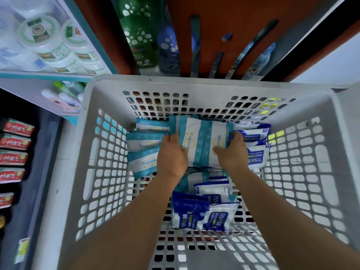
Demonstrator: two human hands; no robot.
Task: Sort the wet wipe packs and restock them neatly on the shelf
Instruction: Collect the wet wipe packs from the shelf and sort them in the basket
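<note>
Down in the basket (194,84), nearest the camera, blue packs (202,215) lie jumbled on the floor of it. Just beyond, both hands are in: left hand (171,154) and right hand (231,152) grip a pair of teal packs (202,141) from either side, fingers curled over the edges, the packs side by side, long axes running away from the camera. Left of them more teal packs (144,151) overlap, lying crosswise. Past the basket, green bottle (138,32) on the shelf.
</note>
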